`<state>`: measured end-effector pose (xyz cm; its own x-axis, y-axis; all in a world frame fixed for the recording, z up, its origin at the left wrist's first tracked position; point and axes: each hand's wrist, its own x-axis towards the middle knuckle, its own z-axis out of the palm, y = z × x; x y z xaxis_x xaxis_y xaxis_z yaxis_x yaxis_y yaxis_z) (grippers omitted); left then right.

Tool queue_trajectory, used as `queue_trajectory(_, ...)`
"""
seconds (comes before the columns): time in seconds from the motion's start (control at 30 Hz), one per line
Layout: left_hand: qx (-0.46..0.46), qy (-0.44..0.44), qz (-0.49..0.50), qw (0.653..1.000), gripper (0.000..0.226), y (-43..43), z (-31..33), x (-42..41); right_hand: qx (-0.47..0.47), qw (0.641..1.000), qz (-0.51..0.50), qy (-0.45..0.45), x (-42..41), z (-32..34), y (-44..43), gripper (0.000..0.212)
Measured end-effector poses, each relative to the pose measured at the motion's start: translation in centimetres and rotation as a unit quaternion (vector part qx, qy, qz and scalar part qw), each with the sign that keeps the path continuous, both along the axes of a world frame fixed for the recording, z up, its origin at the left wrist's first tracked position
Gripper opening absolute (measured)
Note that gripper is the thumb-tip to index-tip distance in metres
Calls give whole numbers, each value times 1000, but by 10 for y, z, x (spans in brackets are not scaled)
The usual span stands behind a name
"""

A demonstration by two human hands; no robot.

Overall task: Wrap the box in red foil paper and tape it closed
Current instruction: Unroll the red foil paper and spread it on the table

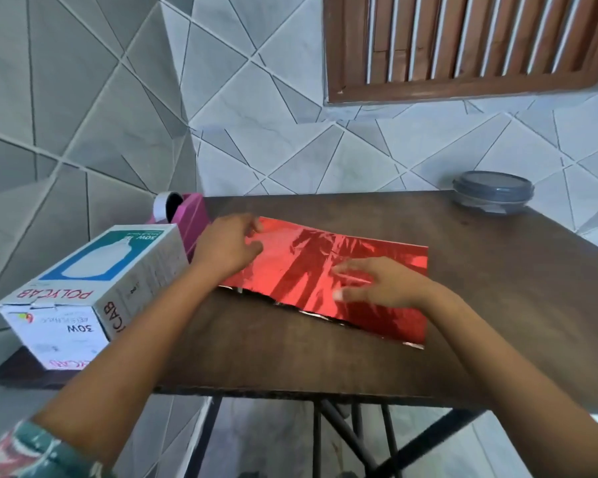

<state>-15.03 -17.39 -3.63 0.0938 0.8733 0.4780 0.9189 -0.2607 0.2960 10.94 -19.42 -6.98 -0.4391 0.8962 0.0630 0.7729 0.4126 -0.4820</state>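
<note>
Red foil sheet (325, 281) lies flat, crinkled, mid-way across the dark wooden table (497, 305). My right hand (384, 284) presses it, fingers spread straight. My left hand (228, 246) is at its far-left corner, fingers bent; pinching or not, can't tell. White cardboard lamp box (94, 281) sits unwrapped at the table's left edge. Foil likely thin, slick and tear-prone, so lift it by the corners. Box probably light and stiff.

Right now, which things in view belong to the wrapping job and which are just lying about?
Job: red foil paper, with the left hand and right hand over it; box; pink tape dispenser.
Lying about: grey lidded container at the far right corner of the table.
</note>
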Motion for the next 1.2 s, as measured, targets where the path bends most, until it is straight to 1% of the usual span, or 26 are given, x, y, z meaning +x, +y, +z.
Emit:
queue_trajectory(0.03, -17, -22, -64, 998, 22, -8, 0, 4, -22, 999, 12, -28, -4, -1, -2, 65)
queue_trajectory(0.07, -55, -27, -123, 990, 18, -16, 0, 7, -25, 997, 11, -77, -7, -2, -2, 70)
queue_trajectory(0.1, -102, -13, -167, 981, 19, -22, -2, 10, -19, 993, 2, -119, -9, -4, 0, 68)
queue_trajectory(0.13, -141, 17, -190, 971, 24, -24, -5, 13, -8, 990, -10, -140, -10, -5, 2, 63)
queue_trajectory(0.2, -185, 81, -177, 963, 37, -23, -14, 13, 17, 989, -27, -141, -10, -4, 3, 47)
queue_trajectory(0.23, -200, 95, -157, 963, 41, -22, -18, 11, 33, 989, -29, -141, -9, -4, 4, 40)
queue_trajectory(0.3, -221, 122, -131, 959, 41, -22, -26, 7, 62, 989, -30, -130, -6, -3, 2, 22)
queue_trajectory(0.37, -229, 134, -138, 954, 36, -26, -31, 6, 78, 991, -49, -99, -1, 0, -3, 9)
queue_trajectory(0.43, -238, 105, -156, 953, 36, -33, -32, 9, 109, 987, -81, -84, 3, 6, -6, 11)
queue_trajectory(0.53, -261, 77, -165, 948, 52, -41, -27, 15, 140, 981, -110, -73, 8, 18, -10, 15)
queue_trajectory(0.57, -266, 81, -168, 946, 58, -41, -26, 17, 125, 986, -96, -55, 7, 20, -11, 17)
queue_trajectory(0.63, -281, 102, -173, 939, 65, -39, -27, 18, 48, 998, -38, -34, 1, 21, -15, 25)
queue_trajectory(0.67, -288, 115, -171, 935, 68, -37, -29, 17, 7, 999, -14, -50, -3, 17, -17, 34)
queue_trajectory(0.73, -293, 127, -158, 934, 76, -32, -36, 13, -45, 993, -4, -108, -5, 5, -19, 58)
queue_trajectory(0.77, -287, 126, -153, 937, 78, -31, -38, 10, -44, 992, -10, -122, -5, 0, -20, 62)
queue_trajectory(0.8, -276, 122, -152, 941, 77, -29, -40, 8, -28, 993, -15, -117, -4, -3, -19, 58)
queue_trajectory(0.9, -235, 113, -165, 951, 53, -28, -43, 4, 53, 992, -5, -112, -2, -2, -17, 24)
queue_trajectory(0.97, -183, 142, -163, 959, 40, -29, -42, 4, 107, 987, -19, -119, -4, 2, -17, 13)
queue_trajectory(1.03, -99, 185, -141, 967, 29, -27, -37, 6, 159, 980, -42, -110, -7, 9, -16, 13)
queue_trajectory(1.07, -60, 189, -130, 971, 24, -26, -31, 6, 187, 975, -56, -109, -7, 14, -16, 14)
queue_trajectory(1.13, 1, 164, -112, 980, 17, -23, -15, 6, 243, 958, -92, -122, -8, 29, -11, 17)
queue_trajectory(1.2, 41, 112, -98, 988, 23, -17, 7, 6, 289, 941, -123, -130, -8, 45, -2, 17)
